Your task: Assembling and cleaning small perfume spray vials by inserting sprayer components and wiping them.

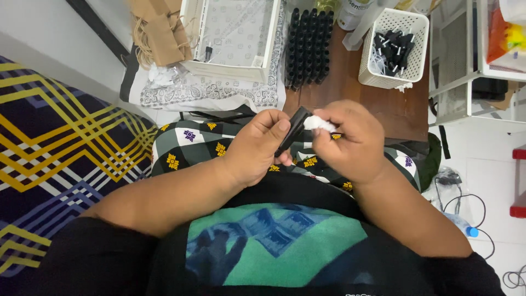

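Two hands meet: my left hand (pixel 257 148) pinches a black tube (pixel 292 130), half hidden; my right hand (pixel 348 143) fingers clamp a white wad (pixel 318 123).

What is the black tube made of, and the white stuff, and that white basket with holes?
The black tube in the left hand looks like plastic: smooth, dark, slightly shiny. The white wad pinched by the right hand seems to be tissue or cloth: soft and crumpled. The basket is probably moulded plastic, with even rows of holes.
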